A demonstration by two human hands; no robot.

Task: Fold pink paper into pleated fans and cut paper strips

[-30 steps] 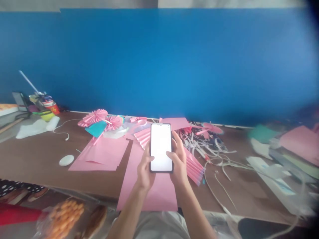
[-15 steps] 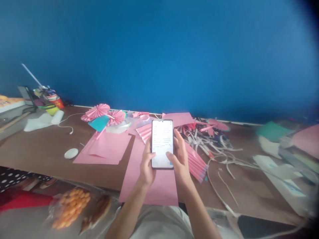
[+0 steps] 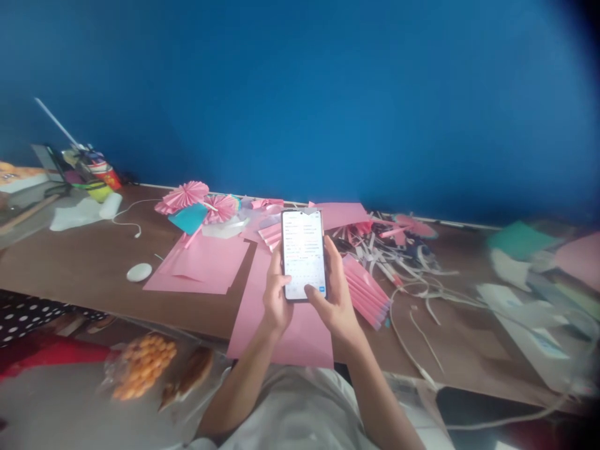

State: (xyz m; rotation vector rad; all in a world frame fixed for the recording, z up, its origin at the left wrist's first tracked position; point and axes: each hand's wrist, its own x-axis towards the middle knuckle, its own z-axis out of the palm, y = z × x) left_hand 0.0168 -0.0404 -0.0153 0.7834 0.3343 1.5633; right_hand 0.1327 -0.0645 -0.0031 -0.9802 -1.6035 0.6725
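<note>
Both my hands hold a smartphone (image 3: 303, 250) upright above the brown table (image 3: 84, 269). Its lit screen shows small text. My left hand (image 3: 275, 300) wraps the phone's left edge, and my right hand (image 3: 335, 294) wraps the right edge with the thumb resting low on the screen. Under the hands lies a long pink paper sheet (image 3: 285, 319). A folded pink pleated strip (image 3: 365, 290) lies just right of my right hand.
More pink sheets (image 3: 201, 265) and pink paper fans (image 3: 185, 195) lie to the left, beside a white oval object (image 3: 139, 272). Paper strips and scraps (image 3: 403, 259) litter the right. A cup of tools (image 3: 96, 178) stands far left. A bag of orange snacks (image 3: 140, 372) sits near the front edge.
The phone screen went from blank white to showing text. The view shifted slightly, and my hands with the phone stayed together over the pink sheet.
</note>
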